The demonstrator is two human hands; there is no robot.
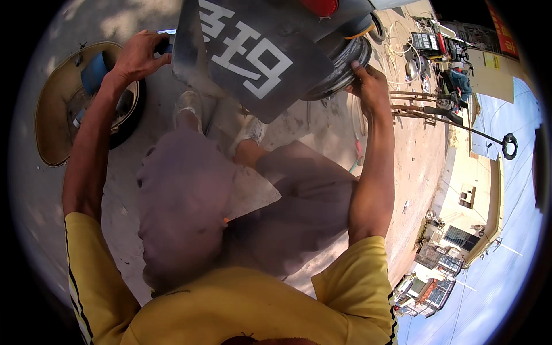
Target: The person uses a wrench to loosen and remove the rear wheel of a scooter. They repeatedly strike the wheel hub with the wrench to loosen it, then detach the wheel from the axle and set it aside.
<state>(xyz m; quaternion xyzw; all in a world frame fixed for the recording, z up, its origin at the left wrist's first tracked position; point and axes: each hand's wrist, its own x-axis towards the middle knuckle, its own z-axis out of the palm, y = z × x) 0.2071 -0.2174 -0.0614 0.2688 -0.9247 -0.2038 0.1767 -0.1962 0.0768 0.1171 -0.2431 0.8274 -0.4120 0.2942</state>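
In front of me hangs a dark mud flap (310, 72) with big white characters, below a vehicle part with a red light (319, 6). To its right is a wheel (339, 70) with a dark, scuffed rim. My right hand (371, 86) is closed on this wheel's right edge, thumb on the near side; some fingers are hidden behind it. My left hand (141, 56) is closed round a dark part (165, 43) left of the flap. Most of that part is covered, so its kind does not show.
A tan curved shell (52, 115) lies on the ground at left, with a black tire (138, 109) and a blue object (94, 73) in it. At right are a coiled hose (398, 43), metal rods (414, 109) and piled tools (437, 46). My shoes (190, 106) stand below the flap.
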